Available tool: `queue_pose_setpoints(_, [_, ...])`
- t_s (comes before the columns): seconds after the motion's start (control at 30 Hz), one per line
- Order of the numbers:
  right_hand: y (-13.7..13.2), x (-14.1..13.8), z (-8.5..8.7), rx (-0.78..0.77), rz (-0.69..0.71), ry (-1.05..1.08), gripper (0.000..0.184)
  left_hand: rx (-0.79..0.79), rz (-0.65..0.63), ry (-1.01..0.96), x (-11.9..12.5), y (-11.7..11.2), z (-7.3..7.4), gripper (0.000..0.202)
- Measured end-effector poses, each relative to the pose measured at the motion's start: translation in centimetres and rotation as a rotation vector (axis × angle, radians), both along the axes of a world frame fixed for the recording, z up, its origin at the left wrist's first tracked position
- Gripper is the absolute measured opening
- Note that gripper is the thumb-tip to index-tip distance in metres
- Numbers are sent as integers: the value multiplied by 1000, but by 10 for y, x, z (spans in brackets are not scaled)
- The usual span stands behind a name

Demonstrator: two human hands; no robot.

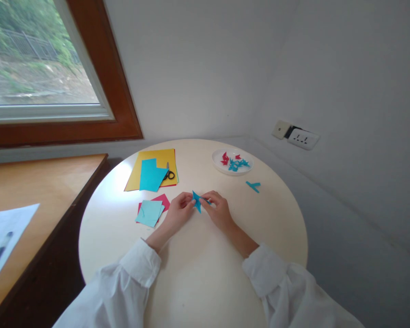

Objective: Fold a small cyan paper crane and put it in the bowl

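1. Blue folded paper piece (197, 200): in the air or resting, I cannot tell, over the middle of the white round table (198, 278), well apart from its rim; room to move lies nearest the person and to the right.
2. It is star-like, its long axis running from an upper-left tip on the far side to a lower-right tip on the near side.
3. Left hand (181, 203): fingertips pinching its left side. Right hand (217, 206): thumb and fingers pinching its right side.
4. Just beside the left hand and wrist, light-blue squares (149, 212) overlap red sheets (165, 200), hemming in that side.
5. Beyond, black-handled scissors (171, 175) and a cut blue sheet (149, 175) lie on yellow paper (132, 177).
6. Far right: a plate (216, 166) of red and blue folded pieces (233, 166); nearer the rim, blue strips (253, 186).
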State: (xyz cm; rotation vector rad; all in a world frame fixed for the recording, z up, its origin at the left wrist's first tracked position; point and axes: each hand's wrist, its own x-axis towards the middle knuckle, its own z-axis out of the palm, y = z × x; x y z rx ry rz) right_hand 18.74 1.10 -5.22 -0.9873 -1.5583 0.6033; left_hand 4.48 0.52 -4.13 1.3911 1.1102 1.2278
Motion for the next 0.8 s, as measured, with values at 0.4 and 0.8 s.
queue_pose_setpoints(0.4, [0, 0, -2, -19, 32, -12, 2, 44, -30, 142, -2, 0, 3, 13])
queue_pose_setpoints(0.8, [-1, -4, -4, -161, 147, 112, 8, 88, 51, 214, -3, 1, 1, 11])
